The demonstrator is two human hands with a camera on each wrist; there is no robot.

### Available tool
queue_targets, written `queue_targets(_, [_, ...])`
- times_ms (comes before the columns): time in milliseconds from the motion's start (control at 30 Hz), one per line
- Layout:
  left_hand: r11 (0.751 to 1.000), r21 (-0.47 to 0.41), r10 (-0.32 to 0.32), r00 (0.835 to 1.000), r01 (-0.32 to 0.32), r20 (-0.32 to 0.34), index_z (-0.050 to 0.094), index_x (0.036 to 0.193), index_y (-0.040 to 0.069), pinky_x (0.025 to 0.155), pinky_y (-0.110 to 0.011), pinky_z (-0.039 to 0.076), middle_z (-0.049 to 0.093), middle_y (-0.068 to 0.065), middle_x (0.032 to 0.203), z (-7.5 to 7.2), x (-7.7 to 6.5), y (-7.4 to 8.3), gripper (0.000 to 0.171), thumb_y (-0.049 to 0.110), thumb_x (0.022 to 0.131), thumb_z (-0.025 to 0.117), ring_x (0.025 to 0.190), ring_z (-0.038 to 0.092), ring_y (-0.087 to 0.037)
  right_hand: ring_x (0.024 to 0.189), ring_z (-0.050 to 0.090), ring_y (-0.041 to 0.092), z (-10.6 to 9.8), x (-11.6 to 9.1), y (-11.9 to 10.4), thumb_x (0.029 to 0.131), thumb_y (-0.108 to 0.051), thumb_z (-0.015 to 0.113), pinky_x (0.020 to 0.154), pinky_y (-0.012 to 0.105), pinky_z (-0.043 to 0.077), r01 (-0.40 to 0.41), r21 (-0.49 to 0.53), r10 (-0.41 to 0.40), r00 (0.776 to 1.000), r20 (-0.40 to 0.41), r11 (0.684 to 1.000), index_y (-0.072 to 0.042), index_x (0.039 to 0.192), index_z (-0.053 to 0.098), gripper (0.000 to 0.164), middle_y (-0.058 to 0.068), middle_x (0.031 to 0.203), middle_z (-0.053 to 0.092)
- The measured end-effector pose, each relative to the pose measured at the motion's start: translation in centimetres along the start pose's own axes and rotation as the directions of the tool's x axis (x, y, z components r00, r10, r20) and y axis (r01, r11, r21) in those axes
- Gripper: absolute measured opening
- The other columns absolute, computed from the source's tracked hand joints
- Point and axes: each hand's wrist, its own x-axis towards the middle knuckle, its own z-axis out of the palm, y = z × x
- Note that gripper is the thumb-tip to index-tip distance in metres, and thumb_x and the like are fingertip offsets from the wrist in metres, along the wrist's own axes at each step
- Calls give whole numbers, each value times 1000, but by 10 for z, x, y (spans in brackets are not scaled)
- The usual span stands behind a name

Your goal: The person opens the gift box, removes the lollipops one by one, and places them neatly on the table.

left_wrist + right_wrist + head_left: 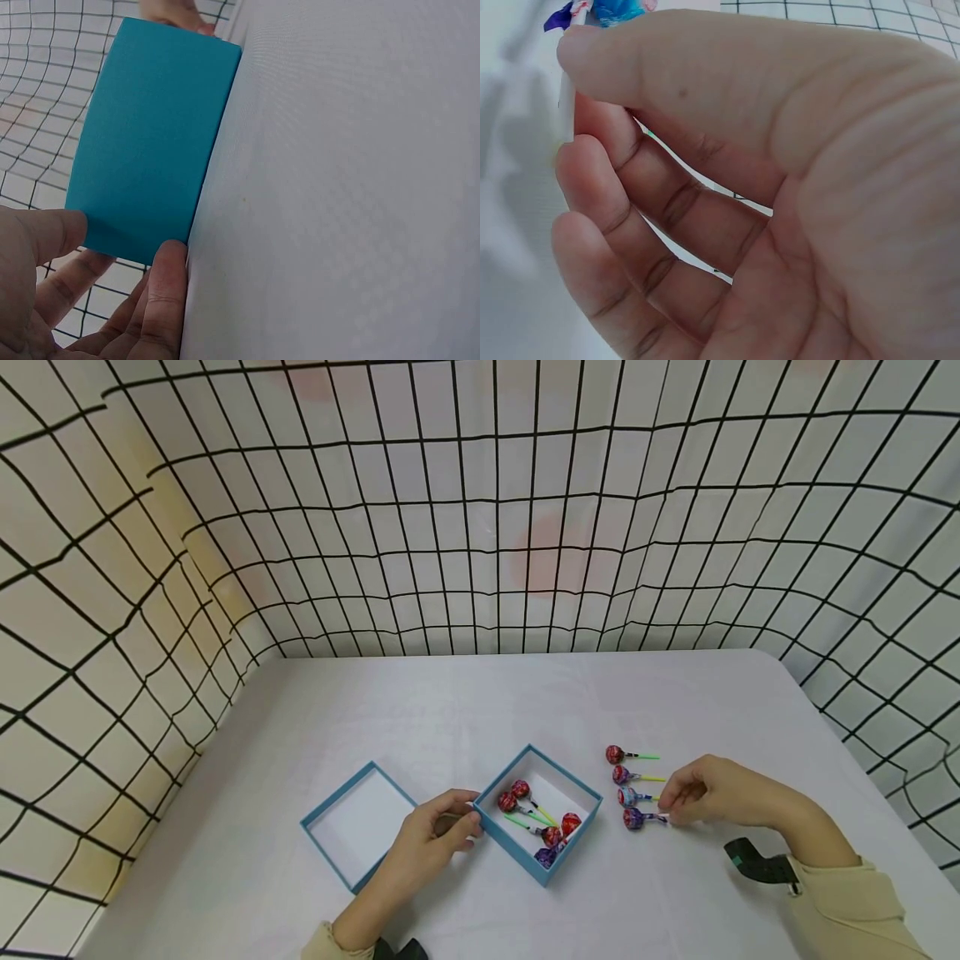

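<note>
The left hand [435,831] holds the left corner of an open blue box [573,838] with a white inside. In the left wrist view, its thumb and fingertips lie at the edges of the box's blue side [150,142]. Several wrapped lollipops [552,836] lie inside the box, with red and purple heads. To the right, the right hand [723,791] pinches the stick of a purple lollipop [633,818], the nearest in a column. Its white stick [566,112] shows between thumb and fingers in the right wrist view. Just beyond lies a blue-wrapped lollipop [627,796].
The box's blue-rimmed lid [321,852] lies white side up left of the box, partly behind the left forearm. Farther back in the column are a red lollipop [614,754] and a purple-red lollipop [621,774]. A black grid net [495,552] surrounds the white table [420,710].
</note>
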Motion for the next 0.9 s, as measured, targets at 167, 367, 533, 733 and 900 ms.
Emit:
queue_targets(167, [1000, 0, 4, 1000, -4, -6, 66, 139, 1, 82, -30, 69, 72, -23, 119, 0, -1, 1, 34, 15, 108, 66, 102, 78, -31, 81, 61, 3, -4, -1, -7, 96, -13, 79, 69, 21, 55, 7, -25, -7, 1000, 0, 1000, -5, 104, 78, 11, -1, 93, 75])
queue_targets(367, [1000, 2, 0, 1000, 0, -3, 66, 139, 2, 82, -29, 68, 72, -22, 120, 0, -1, 2, 34, 16, 108, 66, 101, 78, -30, 83, 61, 1, -10, -2, -12, 99, -14, 76, 71, 22, 55, 30, -63, -31, 1000, -5, 998, -7, 104, 78, 9, -3, 94, 75])
queue_targets(533, [1000, 11, 8, 1000, -8, -4, 66, 139, 1, 82, -30, 68, 73, -23, 120, 0, -1, 3, 34, 16, 108, 66, 102, 78, -32, 85, 62, 0, -14, -2, -19, 99, -16, 76, 72, 22, 55, 51, -89, -53, 999, -15, 995, -8, 104, 78, 10, -4, 94, 76])
queue_targets(733, [1000, 6, 8, 1000, -8, -4, 65, 140, 1, 82, -30, 68, 73, -23, 120, 0, -1, 3, 35, 16, 108, 66, 103, 78, -33, 86, 63, 1, -17, 0, -32, 100, -22, 77, 75, 22, 56, 62, -129, -66, 997, -32, 990, -12, 105, 78, 12, -4, 93, 75])
queue_targets(900, [1000, 4, 9, 1000, -9, -4, 65, 140, 0, 82, -30, 68, 72, -23, 120, 0, -1, 3, 35, 16, 108, 66, 103, 78, -33, 86, 66, 3, -16, 6, -51, 101, -24, 76, 77, 23, 59, 92, -133, -98, 994, -38, 987, -12, 107, 78, 14, -4, 94, 76])
